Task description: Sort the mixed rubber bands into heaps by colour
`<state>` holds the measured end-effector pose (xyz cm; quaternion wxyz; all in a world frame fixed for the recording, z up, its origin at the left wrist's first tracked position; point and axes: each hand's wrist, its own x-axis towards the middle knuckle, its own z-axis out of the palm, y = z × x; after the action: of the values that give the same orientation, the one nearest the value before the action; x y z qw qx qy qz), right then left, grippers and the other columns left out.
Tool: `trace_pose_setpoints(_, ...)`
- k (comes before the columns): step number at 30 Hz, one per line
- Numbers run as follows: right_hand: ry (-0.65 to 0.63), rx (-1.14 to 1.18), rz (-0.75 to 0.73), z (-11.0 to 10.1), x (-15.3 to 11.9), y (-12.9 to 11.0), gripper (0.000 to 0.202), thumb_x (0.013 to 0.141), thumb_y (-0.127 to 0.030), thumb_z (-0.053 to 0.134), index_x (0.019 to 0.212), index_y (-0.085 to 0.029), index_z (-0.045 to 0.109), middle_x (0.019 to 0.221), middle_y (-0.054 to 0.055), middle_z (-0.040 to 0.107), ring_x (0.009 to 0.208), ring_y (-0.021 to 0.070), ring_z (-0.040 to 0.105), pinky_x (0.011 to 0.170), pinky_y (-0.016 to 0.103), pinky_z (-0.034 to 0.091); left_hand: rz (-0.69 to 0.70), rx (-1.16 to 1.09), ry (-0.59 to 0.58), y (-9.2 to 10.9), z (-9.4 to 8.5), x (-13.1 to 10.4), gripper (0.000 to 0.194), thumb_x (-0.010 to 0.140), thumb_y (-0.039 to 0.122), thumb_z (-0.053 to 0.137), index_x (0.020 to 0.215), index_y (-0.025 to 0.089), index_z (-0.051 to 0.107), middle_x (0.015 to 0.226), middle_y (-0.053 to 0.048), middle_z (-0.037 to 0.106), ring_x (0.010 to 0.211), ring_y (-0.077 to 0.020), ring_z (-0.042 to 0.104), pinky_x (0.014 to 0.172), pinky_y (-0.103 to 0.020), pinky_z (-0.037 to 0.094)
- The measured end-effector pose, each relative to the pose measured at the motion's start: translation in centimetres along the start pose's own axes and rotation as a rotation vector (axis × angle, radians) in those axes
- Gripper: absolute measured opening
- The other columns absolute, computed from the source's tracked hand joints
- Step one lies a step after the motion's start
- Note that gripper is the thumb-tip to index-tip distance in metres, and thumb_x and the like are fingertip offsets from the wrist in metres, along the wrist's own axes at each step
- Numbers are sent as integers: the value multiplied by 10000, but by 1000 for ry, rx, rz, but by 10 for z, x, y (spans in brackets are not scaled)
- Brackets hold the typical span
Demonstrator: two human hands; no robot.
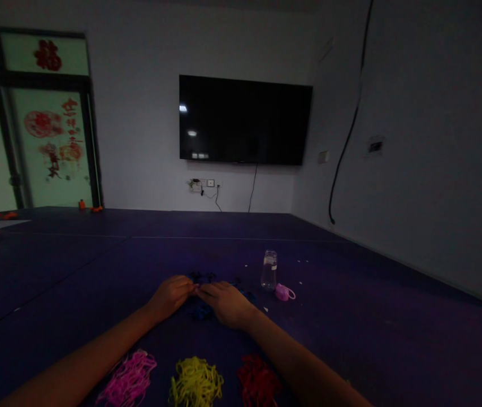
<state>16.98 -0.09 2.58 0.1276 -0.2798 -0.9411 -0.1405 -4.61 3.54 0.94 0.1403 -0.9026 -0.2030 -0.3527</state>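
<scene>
My left hand (pixel 175 295) and my right hand (pixel 225 302) meet at the fingertips over the purple table. Between them shows a tiny pinkish bit, too small to name, and both hands have their fingers pressed together around it. Dark blue strands (pixel 200 311) lie beneath and around the hands. Nearer to me are three piles of thin strands: pink (pixel 130 377) by my left forearm, yellow (pixel 197 382) in the middle, and red (pixel 257 381) beside my right forearm. A clear bottle (pixel 269 271) stands open to the right of my hands, with a pink cap (pixel 283 292) next to it.
Small white scraps (pixel 265 309) are scattered near the bottle. Orange objects (pixel 96 209) sit at the table's far left edge, and a pale sheet (pixel 5 224) lies at the left. Beyond the purple table (pixel 351 305), a black screen (pixel 244 121) hangs on the wall.
</scene>
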Motion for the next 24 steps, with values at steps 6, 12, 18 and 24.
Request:
trace_pose_setpoints(6, 15, 14, 0, 0, 0, 0, 493, 844, -118, 380, 1334, -163, 376, 1304, 102, 476, 1095, 198, 485, 922, 338, 387, 27, 41, -21, 1, 0, -1, 300, 956, 218, 331, 937, 146, 621, 785, -69, 650, 711, -156, 595, 656, -282, 483)
trace_pose_setpoints(12, 13, 9, -3, 2, 0, 1, 471, 844, -128, 389, 1315, -151, 399, 1269, 115, 503, 1070, 203, 502, 905, 348, 397, 62, 45, -31, 2, -2, -2, 315, 961, 209, 309, 1127, 157, 571, 828, -77, 656, 744, -166, 603, 692, -309, 500)
trace_pose_setpoints(18, 22, 38, -7, 2, 1, 1, 438, 845, -136, 390, 1280, -137, 445, 1262, 111, 513, 1099, 202, 484, 937, 345, 374, 86, 21, -57, 1, -1, -3, 313, 956, 211, 318, 1056, 159, 610, 786, -74, 642, 745, -169, 599, 701, -308, 500)
trace_pose_setpoints(24, 42, 72, 54, 5, -2, 3, 467, 840, -123, 393, 1297, -202, 442, 1253, 84, 527, 1104, 182, 489, 947, 341, 363, 7, -14, -73, -2, 0, -5, 291, 939, 194, 346, 942, 162, 635, 815, -74, 651, 762, -167, 596, 724, -300, 489)
